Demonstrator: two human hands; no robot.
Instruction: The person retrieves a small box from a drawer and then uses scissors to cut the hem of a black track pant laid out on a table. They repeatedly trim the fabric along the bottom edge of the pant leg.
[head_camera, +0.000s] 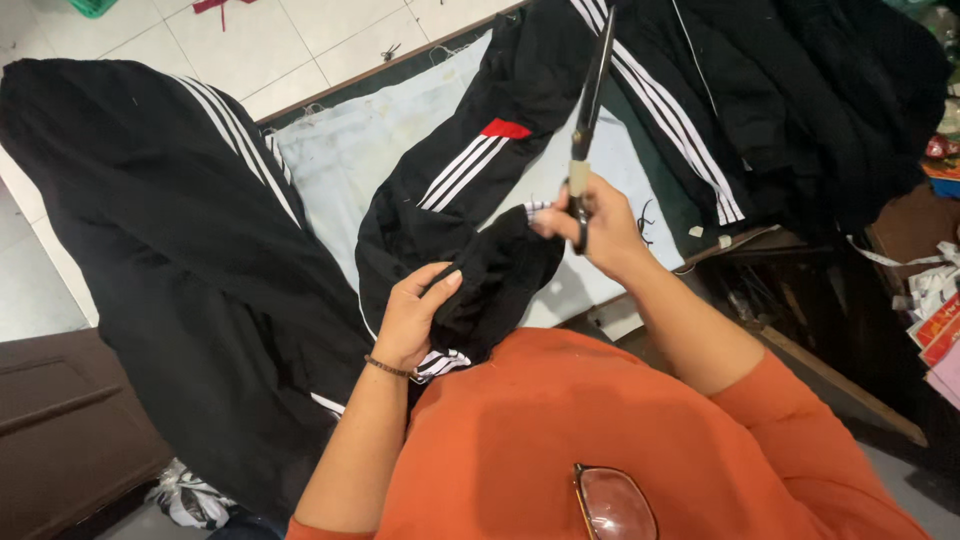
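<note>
Two hands at work over a bunched piece of soft black fabric with white side stripes (470, 240), which sits mid-frame just above the orange-shirted chest (600, 430). Left hand (415, 315), at about 7 o'clock from the bundle, is closed on a fold of the cloth, thumb on top, fingers curled under. Right hand (595, 230), at 3 o'clock, is wrapped through the loops of long dark-bladed scissors (590, 110); blades point toward 12 o'clock, and whether they stand apart or together cannot be told at this angle. The fabric looks light, limp and slightly slick, the kind that sags and slides; likely best pinched near a seam or the striped band, pulled taut between fingers. More black striped garments (180, 250) drape at 9 o'clock and at 1 o'clock over a pale blue cloth-covered table (350, 150). A pair of glasses (615, 505) hangs at the shirt front, 6 o'clock. Paper scraps (935, 285) lie at 3 o'clock.
</note>
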